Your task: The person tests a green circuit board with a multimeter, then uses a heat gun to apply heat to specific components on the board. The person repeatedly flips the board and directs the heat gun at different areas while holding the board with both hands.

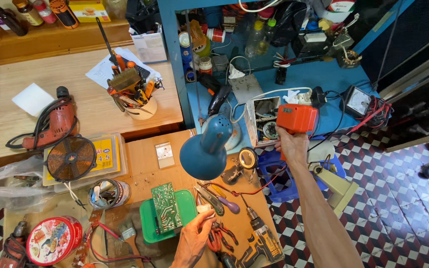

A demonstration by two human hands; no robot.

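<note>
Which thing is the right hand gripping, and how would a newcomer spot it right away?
Start at the blue shelf unit at the top right, then drop to the open white box on its lower shelf. Just right of that box, the right hand holds up an orange boxy tool. Nothing else on that shelf is bright orange.

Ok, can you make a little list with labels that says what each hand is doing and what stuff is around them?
Right hand: stretched out, gripping an orange box-shaped tool
Left hand: holding a small white object, too small to identify
Beside left hand: green circuit board on a green tray
Between the hands: blue desk lamp
Lower right of bench: yellow and black cordless drill
Far left: red electric drill
</note>
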